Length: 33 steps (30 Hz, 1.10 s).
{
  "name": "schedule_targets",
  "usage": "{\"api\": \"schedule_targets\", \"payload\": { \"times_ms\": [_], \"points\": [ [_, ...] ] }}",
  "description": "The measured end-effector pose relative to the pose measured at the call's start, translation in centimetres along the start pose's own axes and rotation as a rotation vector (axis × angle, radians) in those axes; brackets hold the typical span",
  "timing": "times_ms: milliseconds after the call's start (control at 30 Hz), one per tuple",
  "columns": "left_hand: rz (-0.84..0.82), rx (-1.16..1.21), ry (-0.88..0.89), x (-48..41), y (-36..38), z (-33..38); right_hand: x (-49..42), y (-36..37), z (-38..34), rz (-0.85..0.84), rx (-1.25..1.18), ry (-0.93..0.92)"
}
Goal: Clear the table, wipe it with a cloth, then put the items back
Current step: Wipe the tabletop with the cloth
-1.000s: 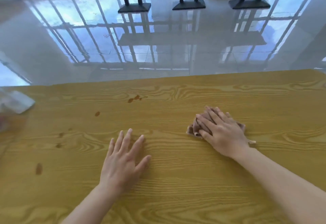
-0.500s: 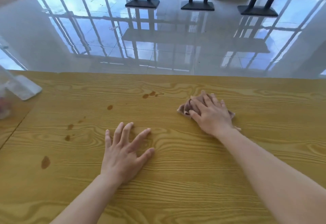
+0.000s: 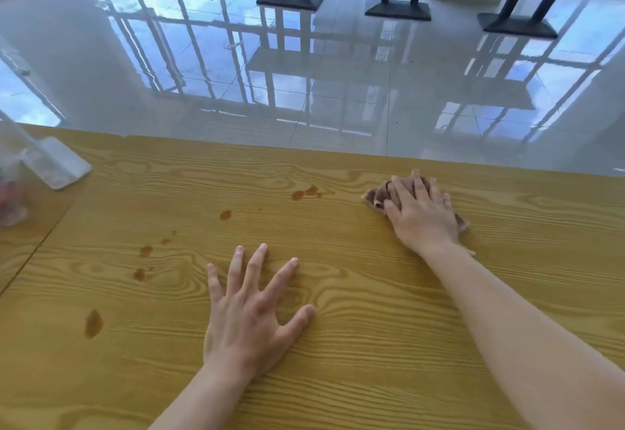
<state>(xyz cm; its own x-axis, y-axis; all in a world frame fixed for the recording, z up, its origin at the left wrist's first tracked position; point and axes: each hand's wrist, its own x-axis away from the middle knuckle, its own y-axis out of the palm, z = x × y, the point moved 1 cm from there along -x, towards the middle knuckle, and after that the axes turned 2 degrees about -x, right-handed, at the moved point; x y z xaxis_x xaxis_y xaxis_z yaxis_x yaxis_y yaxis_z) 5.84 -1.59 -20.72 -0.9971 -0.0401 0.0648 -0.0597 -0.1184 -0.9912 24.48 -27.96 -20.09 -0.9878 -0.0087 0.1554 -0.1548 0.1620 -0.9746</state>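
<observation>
- Right hand (image 3: 422,218) presses the brown cloth (image 3: 373,197) onto the table (image 3: 389,379) near its far edge, fingers straight, close together.
- Left hand (image 3: 252,314) flat on table, fingers spread.
- Brown stains (image 3: 304,193) left of cloth.

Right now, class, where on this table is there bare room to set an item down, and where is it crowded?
Bare wood lies between the left hand and the right forearm, and right of the cloth under the right hand. Crowded: the table at left, with brown stains and clear plastic items at its edge.
</observation>
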Motion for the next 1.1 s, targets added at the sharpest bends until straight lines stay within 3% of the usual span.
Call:
{"api": "schedule_targets", "payload": {
  "times_ms": [100,233,300,367,433,567,633,700,867,967,1100],
  "points": [
    [0.001,0.003,0.002,-0.1,-0.2,0.1,-3.4,0.8,-4.4,-0.018,-0.046,0.015],
    [-0.008,-0.005,0.006,0.0,-0.2,0.1,0.2,1.1,-7.7,-0.051,0.024,-0.329],
    [-0.014,-0.007,0.006,0.0,-0.2,0.1,5.9,1.8,-6.5,-0.041,0.029,-0.552],
    [-0.024,-0.022,0.013,-0.1,-0.1,0.1,9.5,2.0,-4.2,-0.070,0.067,-0.663],
    [-0.028,-0.028,0.019,-0.1,0.0,0.1,7.1,1.7,-2.7,-0.058,0.104,-0.568],
    [-0.018,-0.019,0.007,0.1,-0.1,0.1,-2.4,1.1,-6.9,-0.008,-0.046,-0.140],
    [-0.014,-0.011,0.008,0.0,-0.1,0.1,-4.3,1.5,-10.1,-0.019,-0.060,-0.148],
    [-0.010,-0.008,0.013,0.1,0.0,0.1,-2.9,1.9,-11.4,-0.039,-0.011,-0.281],
    [-0.025,0.002,0.011,0.1,-0.1,0.0,7.5,2.7,-4.7,-0.009,0.069,-0.523],
    [-0.033,0.003,0.019,0.0,-0.1,0.1,5.3,2.0,-4.1,-0.002,0.092,-0.405],
    [-0.033,0.009,0.013,0.1,-0.3,0.2,-3.1,1.9,-12.3,-0.005,-0.029,-0.160]
  ]
}}
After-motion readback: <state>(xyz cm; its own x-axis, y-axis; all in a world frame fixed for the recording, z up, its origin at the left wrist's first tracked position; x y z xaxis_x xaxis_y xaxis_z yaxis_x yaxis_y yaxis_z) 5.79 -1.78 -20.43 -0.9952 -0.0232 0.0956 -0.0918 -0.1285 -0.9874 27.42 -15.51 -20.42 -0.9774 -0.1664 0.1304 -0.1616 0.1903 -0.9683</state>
